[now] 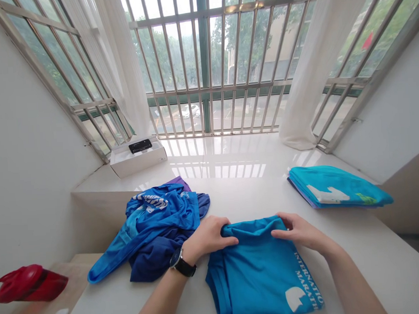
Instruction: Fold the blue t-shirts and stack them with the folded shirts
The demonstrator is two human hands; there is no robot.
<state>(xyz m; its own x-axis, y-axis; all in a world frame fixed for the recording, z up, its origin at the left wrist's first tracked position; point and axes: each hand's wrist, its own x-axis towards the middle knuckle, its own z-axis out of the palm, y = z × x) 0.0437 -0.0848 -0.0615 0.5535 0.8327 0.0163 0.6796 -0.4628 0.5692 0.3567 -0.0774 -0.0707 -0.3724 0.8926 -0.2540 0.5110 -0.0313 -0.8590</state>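
Head view: blue shirt, partly folded, lies flat on white surface, directly before person; white lettering at its right side. Left hand: fingers curled, thumb on top, far left corner of shirt edge pinched. Right hand: thumb and fingers closed about far right corner of same edge. Black watch on left wrist. Crumpled clothes pile just beside left hand. Folded stack to right, apart from shirt. White box near window, dark phone on top.
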